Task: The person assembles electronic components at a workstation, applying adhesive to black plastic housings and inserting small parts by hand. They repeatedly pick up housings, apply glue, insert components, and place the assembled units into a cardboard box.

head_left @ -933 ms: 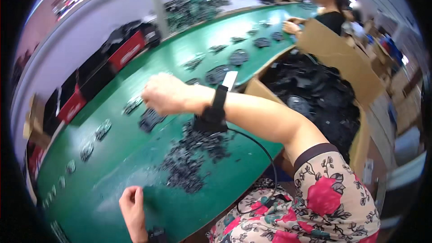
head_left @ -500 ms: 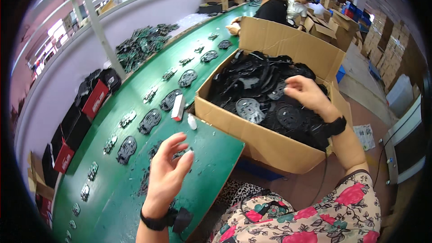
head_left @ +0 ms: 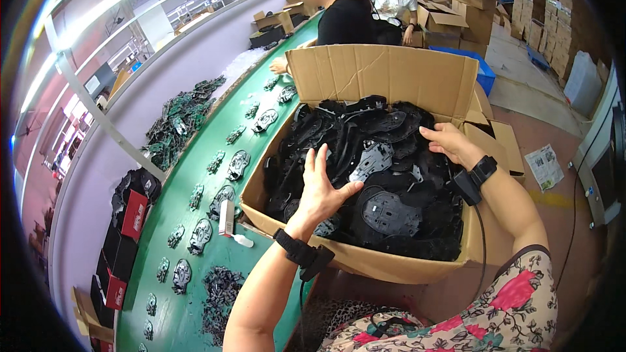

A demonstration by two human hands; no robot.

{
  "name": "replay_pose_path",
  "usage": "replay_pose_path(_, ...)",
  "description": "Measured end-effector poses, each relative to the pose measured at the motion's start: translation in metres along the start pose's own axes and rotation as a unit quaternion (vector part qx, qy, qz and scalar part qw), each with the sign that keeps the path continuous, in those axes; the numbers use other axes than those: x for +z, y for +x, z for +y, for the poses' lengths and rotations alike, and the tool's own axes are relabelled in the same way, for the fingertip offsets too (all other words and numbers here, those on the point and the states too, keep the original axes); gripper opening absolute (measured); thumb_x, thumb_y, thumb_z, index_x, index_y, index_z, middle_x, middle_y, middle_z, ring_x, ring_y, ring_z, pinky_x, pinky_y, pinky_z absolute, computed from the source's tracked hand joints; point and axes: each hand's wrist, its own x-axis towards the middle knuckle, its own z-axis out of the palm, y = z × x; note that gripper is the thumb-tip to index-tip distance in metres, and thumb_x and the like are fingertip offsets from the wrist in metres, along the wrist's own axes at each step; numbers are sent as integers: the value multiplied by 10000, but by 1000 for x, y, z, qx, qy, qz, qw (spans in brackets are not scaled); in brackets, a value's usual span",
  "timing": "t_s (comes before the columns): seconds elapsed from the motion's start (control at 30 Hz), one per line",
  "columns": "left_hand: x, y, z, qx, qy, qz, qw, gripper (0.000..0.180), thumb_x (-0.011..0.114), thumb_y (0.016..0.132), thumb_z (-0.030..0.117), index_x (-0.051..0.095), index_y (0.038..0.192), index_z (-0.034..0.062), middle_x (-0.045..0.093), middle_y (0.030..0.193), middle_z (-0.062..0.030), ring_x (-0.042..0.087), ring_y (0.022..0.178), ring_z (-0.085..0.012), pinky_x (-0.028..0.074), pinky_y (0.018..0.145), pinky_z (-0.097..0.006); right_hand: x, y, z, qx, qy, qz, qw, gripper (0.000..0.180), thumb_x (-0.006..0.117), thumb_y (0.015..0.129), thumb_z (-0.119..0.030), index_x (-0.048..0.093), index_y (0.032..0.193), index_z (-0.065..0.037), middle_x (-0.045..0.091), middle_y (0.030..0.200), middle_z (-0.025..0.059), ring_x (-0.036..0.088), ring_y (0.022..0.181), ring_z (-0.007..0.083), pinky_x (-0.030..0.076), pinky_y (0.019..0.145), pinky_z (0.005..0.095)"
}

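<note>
A brown cardboard box (head_left: 365,261) stands before me with its far flap raised, filled with black plastic shells (head_left: 391,212) shaped like computer-mouse bases. My left hand (head_left: 321,189) is over the near-left part of the box, fingers spread and nothing in them. Over the box's right side, my right hand (head_left: 451,143) is open, fingers slightly curled and holding nothing visible. A lighter grey shell (head_left: 372,160) lies on the pile between my hands. Each wrist wears a black band with a small black device.
On the green conveyor belt (head_left: 147,287) run rows of small circuit boards (head_left: 175,235) and black shells (head_left: 200,236). A small white box (head_left: 226,217), a white bottle (head_left: 242,240) and a heap of small dark parts (head_left: 222,296) lie nearby. A co-worker in black (head_left: 349,23) stands beyond the box.
My left hand has moved from above the belt, rightward over the box. My right hand has shifted slightly down at the box's right side. The view has turned toward the box.
</note>
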Motion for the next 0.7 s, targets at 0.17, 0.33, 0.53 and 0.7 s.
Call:
replay_pose_path(0.17,14,18,1,28,8,-1,1000,1147,856,632,449,192,1478,50,128,1514,-288,196,1406,-413,251,1139,-451,28,-7,-13,-16,-18,-46,999,1023,783,763,-415,177,1502,-51,336,1419,204,376,1280,302,361,1007,442)
replay_pose_path(0.33,27,31,5,18,43,13,999,1196,856,600,495,168,1497,107,119,1514,-303,206,1390,-450,263,1122,-484,43,-9,-22,-179,-234,46,954,692,783,743,-374,522,1257,9,588,1118,266,594,1044,363,496,836,407)
replay_pose_path(0.53,20,35,1,-69,169,10,983,1240,825,553,609,153,1510,196,114,1540,-234,219,1359,-487,269,1027,-634,57,-22,-40,-89,-282,-19,955,562,677,844,-368,578,934,178,655,725,242,688,615,293,546,551,386)
replay_pose_path(0.7,25,52,2,-97,119,-49,987,1314,818,516,660,65,1520,271,31,1567,-201,189,1373,-496,219,998,-735,53,-3,-25,-3,77,-121,990,670,662,897,-344,346,1332,55,529,1257,199,595,1070,273,500,846,488)
